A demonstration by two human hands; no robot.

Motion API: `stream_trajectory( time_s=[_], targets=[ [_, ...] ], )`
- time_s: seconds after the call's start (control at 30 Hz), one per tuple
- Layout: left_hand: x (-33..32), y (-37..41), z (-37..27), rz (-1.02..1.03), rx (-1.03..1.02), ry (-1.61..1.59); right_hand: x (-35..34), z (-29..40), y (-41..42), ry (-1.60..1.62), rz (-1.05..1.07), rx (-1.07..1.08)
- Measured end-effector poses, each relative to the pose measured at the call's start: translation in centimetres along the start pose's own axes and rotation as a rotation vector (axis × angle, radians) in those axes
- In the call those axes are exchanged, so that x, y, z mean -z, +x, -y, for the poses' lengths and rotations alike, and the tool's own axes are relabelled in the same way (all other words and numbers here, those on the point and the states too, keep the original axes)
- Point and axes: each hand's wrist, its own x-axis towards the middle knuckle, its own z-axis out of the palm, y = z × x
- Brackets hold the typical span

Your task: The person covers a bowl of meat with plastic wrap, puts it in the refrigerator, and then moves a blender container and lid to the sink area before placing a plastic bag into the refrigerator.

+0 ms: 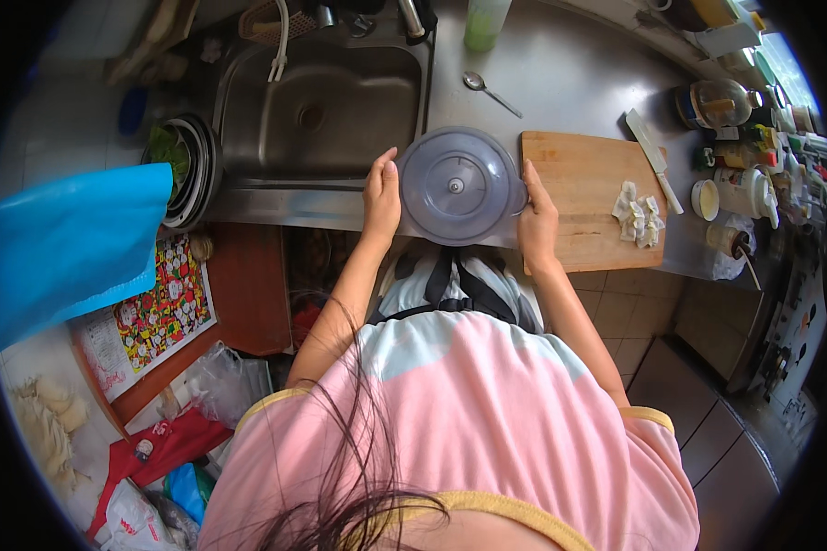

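Between my two hands is a round, translucent grey plastic bowl or lid (pixel 457 213) with a small metal fitting at its centre. I cannot tell whether it is one piece or a covered container. My left hand (pixel 382 203) grips its left side, thumb and fingers pointing away from me. On the opposite side my right hand (pixel 539 224) holds it near a small tab at the rim. It sits at the front edge of the steel counter (pixel 558 69). To the right lies a wooden cutting board (pixel 572 200) bearing pale, crumpled pieces (pixel 639 217) and a knife (pixel 646 144).
A steel sink (pixel 317 144) with a faucet is at left. Beyond the bowl lie a spoon (pixel 489 91) and a cup with green contents (pixel 486 27). Jars and bottles (pixel 723 103) crowd the right. Stacked basins (pixel 193 172) and a blue sheet (pixel 83 241) are at far left.
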Motion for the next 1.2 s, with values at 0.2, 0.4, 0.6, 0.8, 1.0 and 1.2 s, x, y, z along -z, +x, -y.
stream_trajectory(
  time_s=[0.2,0.4,0.6,0.8,1.0,1.2],
  targets=[
    [-0.4,1.1,0.8,0.063,0.019,0.025,-0.7,-2.8,0.0,0.002,-0.079,-0.198],
    [-1.0,0.6,1.5,0.076,0.117,-0.083,0.0,-2.8,-1.9,-0.129,-0.135,-0.068],
    [-0.2,1.3,-0.6,0.18,0.211,0.011,0.3,-1.9,-2.3,-0.072,-0.149,-0.125],
    [0.0,1.8,-0.2,0.071,-0.069,0.353,0.2,-1.3,0.4,0.656,-0.251,-0.574],
    [1.7,3.3,-0.5,0.273,0.161,0.156,-1.3,-5.0,0.1,0.929,-0.138,-0.688],
    [0.8,3.0,-2.3,0.298,0.244,0.055,-0.9,-1.1,-0.7,0.807,-0.286,-0.85]
  ],
)
